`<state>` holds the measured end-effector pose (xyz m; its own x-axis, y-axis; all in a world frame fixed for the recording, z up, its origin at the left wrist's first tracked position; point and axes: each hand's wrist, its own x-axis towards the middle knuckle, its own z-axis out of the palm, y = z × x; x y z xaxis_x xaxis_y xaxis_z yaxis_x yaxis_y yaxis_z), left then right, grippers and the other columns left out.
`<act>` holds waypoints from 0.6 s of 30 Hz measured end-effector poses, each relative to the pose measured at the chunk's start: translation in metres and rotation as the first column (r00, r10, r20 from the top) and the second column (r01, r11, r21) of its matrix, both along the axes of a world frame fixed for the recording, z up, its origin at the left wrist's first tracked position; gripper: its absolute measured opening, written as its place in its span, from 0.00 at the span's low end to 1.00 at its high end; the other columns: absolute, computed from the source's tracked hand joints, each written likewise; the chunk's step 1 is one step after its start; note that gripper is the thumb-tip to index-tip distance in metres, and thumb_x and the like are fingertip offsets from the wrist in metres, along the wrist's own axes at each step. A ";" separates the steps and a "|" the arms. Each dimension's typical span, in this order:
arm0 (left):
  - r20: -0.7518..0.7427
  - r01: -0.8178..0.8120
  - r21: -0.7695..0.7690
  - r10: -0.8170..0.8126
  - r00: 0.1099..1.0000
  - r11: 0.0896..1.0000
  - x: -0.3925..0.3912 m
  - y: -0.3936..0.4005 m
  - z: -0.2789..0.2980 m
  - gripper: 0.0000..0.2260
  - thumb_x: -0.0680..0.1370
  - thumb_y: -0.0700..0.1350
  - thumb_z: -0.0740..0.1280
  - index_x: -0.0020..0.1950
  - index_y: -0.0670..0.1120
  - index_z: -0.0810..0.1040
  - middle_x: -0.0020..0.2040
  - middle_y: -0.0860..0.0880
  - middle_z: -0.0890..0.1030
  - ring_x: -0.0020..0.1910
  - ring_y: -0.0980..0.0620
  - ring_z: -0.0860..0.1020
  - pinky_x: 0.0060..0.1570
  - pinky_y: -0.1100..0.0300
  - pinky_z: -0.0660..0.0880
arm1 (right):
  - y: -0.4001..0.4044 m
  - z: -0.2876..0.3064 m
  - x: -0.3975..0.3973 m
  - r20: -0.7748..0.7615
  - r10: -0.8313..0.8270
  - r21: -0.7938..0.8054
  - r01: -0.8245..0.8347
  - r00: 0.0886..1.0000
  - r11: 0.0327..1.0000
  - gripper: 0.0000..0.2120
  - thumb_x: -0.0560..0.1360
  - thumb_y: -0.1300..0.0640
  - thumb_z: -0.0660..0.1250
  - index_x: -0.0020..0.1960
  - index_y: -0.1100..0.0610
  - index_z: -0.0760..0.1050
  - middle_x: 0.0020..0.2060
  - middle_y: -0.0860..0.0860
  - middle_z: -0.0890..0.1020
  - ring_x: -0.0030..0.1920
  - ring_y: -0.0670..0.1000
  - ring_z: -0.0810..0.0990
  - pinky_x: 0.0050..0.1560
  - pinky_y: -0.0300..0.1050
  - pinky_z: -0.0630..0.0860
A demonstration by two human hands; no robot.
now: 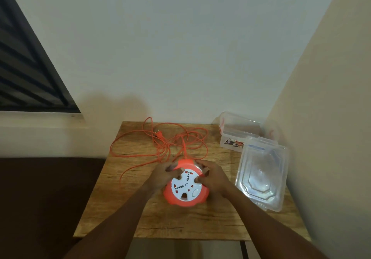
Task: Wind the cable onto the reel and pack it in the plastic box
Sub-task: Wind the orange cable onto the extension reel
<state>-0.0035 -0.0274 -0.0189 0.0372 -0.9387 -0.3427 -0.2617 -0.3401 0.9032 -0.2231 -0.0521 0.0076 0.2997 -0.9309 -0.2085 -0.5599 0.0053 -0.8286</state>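
An orange cable reel [185,195] with a white socket face sits tilted towards me in the middle of the wooden table [124,214]. My left hand [162,175] grips its upper left rim, thumb on the white face. My right hand [212,178] grips the upper right rim, thumb also on the face. The orange cable [160,144] lies unwound in loose tangled loops behind the reel, and its plug [159,134] rests near the table's far edge. A clear plastic box [239,133] stands open at the far right corner.
The box's clear lid [263,172] lies flat on the table's right side, close to the right wall. A dark brown surface [46,198] adjoins the table on the left. A white wall rises just behind the table.
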 end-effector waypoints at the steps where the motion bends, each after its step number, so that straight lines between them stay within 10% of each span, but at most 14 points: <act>1: -0.012 0.003 0.009 -0.002 1.000 1.000 -0.002 -0.001 -0.002 0.12 0.76 0.49 0.77 0.52 0.41 0.84 0.49 0.47 0.89 0.43 0.45 0.88 0.38 0.57 0.81 | -0.002 0.000 -0.002 -0.006 0.021 0.000 -0.021 1.000 1.000 0.33 0.67 0.64 0.77 0.70 0.55 0.73 0.58 0.52 0.80 0.50 0.49 0.82 0.46 0.47 0.83; 12: -0.273 -0.048 0.064 0.064 0.960 0.997 -0.023 -0.020 0.005 0.14 0.80 0.47 0.72 0.57 0.35 0.82 0.47 0.33 0.85 0.40 0.42 0.84 0.36 0.56 0.82 | -0.043 0.018 -0.015 -0.031 0.161 -0.035 -0.162 0.986 0.986 0.30 0.63 0.61 0.80 0.65 0.54 0.77 0.58 0.51 0.80 0.50 0.51 0.81 0.47 0.47 0.81; 18: -0.388 -0.158 -0.002 0.145 0.910 0.987 -0.019 -0.054 0.036 0.17 0.79 0.51 0.72 0.58 0.38 0.83 0.51 0.34 0.86 0.45 0.40 0.85 0.41 0.51 0.83 | -0.055 0.045 0.002 -0.350 0.186 -0.523 -0.356 0.918 0.775 0.21 0.71 0.53 0.72 0.63 0.52 0.75 0.59 0.52 0.74 0.60 0.52 0.69 0.61 0.52 0.71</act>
<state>-0.0221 -0.0818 0.0175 0.0507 -0.9431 -0.3286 0.1612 -0.3170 0.9346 -0.2213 -0.1071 0.0522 0.5701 -0.7916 0.2198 -0.6602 -0.6006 -0.4510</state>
